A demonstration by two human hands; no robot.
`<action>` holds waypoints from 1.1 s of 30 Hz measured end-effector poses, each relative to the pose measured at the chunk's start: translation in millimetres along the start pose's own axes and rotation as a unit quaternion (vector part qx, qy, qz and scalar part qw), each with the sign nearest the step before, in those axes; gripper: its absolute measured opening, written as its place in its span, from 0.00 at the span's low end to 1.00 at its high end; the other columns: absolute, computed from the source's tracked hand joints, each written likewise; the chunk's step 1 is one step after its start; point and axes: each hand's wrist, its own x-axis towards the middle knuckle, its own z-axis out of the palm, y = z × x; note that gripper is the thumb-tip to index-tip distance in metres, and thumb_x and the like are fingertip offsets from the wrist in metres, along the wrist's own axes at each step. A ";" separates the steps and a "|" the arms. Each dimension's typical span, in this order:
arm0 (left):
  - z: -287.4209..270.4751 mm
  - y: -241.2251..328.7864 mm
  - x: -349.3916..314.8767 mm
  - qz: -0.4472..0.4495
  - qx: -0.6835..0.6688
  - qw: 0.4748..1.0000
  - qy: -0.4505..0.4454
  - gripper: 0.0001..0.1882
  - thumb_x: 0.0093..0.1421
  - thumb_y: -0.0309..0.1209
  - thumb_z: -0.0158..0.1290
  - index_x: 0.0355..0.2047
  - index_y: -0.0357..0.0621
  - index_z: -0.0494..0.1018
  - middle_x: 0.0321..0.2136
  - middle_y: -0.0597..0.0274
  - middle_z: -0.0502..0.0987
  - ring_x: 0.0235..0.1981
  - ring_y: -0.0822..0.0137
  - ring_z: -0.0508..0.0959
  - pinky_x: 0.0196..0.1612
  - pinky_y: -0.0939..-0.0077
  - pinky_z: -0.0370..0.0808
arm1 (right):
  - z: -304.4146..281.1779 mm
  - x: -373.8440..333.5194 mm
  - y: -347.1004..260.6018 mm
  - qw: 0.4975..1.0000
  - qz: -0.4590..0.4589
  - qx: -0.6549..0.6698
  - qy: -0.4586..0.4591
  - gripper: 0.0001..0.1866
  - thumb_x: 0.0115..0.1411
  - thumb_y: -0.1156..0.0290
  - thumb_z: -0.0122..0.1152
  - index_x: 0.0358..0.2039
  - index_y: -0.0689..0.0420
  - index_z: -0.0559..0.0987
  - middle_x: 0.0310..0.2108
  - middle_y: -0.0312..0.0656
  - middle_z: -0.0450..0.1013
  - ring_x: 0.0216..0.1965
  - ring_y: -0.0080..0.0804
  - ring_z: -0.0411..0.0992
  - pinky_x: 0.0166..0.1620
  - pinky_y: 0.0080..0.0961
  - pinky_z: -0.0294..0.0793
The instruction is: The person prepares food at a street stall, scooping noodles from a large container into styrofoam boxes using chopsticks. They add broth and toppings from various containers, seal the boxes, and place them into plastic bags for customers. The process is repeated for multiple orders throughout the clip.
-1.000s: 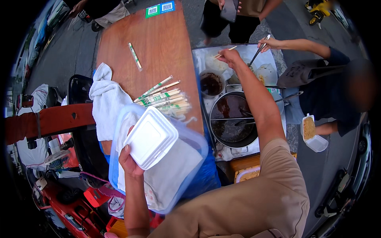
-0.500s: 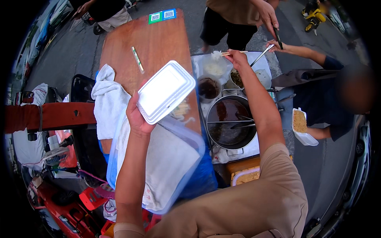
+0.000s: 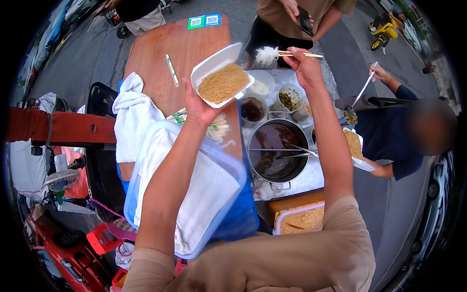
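My left hand (image 3: 198,106) is closed on a white foam takeout box (image 3: 216,62), which is open and filled with thin tan noodles (image 3: 224,83). Between the fingers of my right hand (image 3: 304,68) is a pair of chopsticks (image 3: 311,55), pinching a clump of white shreds (image 3: 266,56) in the air, right of the box and apart from it. Below the clump stands a tub of white shreds (image 3: 262,83). Close by are a tub of dark sauce (image 3: 253,110), a tub of chopped greens (image 3: 289,99) and a divided pot of dark liquid (image 3: 279,138) with metal utensils in it.
A co-worker at right holds another noodle box (image 3: 354,143) and a ladle (image 3: 364,90). Someone across the table holds a phone (image 3: 305,22). A wooden board (image 3: 180,44) carries wrapped chopsticks (image 3: 171,70). Nearer me are a towel-covered plastic bin (image 3: 187,190) and a noodle tray (image 3: 301,219).
The box in my left hand, earlier showing its lid's outside, now stands open with noodles visible. My right hand has lifted the white shreds away from the tubs. The co-worker's ladle has moved rightward.
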 end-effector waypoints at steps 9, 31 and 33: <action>9.1 -43.8 15.7 -0.057 -0.024 0.997 -0.041 0.50 0.62 0.76 0.28 0.72 0.56 0.56 0.70 0.50 0.61 0.70 0.42 0.62 0.67 0.33 0.61 | 60.0 -94.5 -32.8 0.936 -0.090 -0.275 -0.199 0.11 0.68 0.68 0.63 0.46 0.60 0.84 0.41 0.34 0.81 0.43 0.20 0.75 0.49 0.20 0.74; 0.0 -30.6 -109.4 -0.043 0.039 0.997 0.048 0.40 0.68 0.60 0.42 0.71 0.48 0.58 0.69 0.53 0.63 0.68 0.46 0.65 0.66 0.38 0.65 | -38.3 -102.1 173.1 0.900 -0.159 -0.338 0.224 0.25 0.58 0.67 0.68 0.53 0.61 0.71 0.45 0.52 0.72 0.45 0.46 0.75 0.50 0.38 0.76; -2.9 -30.3 -129.9 -0.044 0.022 0.997 0.063 0.40 0.67 0.61 0.43 0.71 0.50 0.58 0.69 0.54 0.63 0.68 0.47 0.65 0.66 0.38 0.65 | -69.0 -158.2 157.1 0.897 -0.094 -0.327 0.282 0.19 0.59 0.72 0.66 0.49 0.60 0.71 0.38 0.45 0.72 0.38 0.37 0.74 0.44 0.34 0.76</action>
